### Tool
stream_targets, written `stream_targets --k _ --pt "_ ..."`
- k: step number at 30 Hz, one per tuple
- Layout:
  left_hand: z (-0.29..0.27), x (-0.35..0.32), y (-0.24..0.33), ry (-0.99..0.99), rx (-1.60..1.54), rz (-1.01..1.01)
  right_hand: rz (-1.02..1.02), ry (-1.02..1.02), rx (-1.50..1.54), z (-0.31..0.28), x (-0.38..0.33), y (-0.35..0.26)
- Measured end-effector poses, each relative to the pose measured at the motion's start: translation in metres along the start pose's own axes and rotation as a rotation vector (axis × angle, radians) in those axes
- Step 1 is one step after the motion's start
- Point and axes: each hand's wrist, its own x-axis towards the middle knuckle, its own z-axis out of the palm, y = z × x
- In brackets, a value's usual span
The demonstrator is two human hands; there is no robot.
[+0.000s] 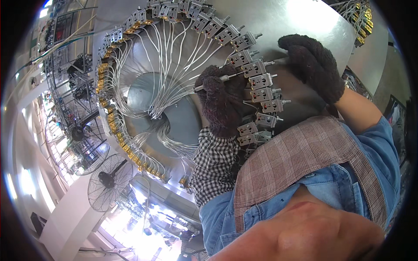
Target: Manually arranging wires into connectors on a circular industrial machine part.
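Note:
My left hand (223,98), in a dark knitted glove, is closed round a slim silver rod-like piece (225,78). Its thin end points right, at the row of small metal fixture blocks (254,68) along the round turntable's edge. My right hand (315,67), gloved alike, is beyond the blocks' outer side, fingers curled. A short pale rod (282,60) shows at those fingers; whether they grip it or it belongs to a block, I cannot tell. White wires (167,56) fan from the turntable's grey hub (185,117) toward the blocks.
Brass-coloured terminals (114,124) line the turntable's left rim. A wire-caged fan (109,180) stands at lower left, with another caged fan (78,132) above it. A shiny metal surface (261,19) lies at the back. More brass pieces and wires (361,21) sit at far right.

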Motion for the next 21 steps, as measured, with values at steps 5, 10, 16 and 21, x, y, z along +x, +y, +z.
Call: stream_targets --k 5,10,16,21 --pt "0.007 0.000 0.001 0.041 -0.201 -0.103 -0.199 0.082 0.111 0.008 0.005 0.008" --pt "-0.005 -0.001 -0.001 0.001 0.021 -0.047 0.024 0.026 0.095 0.003 0.007 0.011" --pt "-0.010 0.000 -0.004 -0.081 -0.097 -0.051 -0.024 0.037 0.117 0.006 0.008 0.017" --pt "-0.013 -0.002 -0.004 -0.150 -0.065 -0.028 0.148 0.028 0.193 0.006 0.004 0.002"
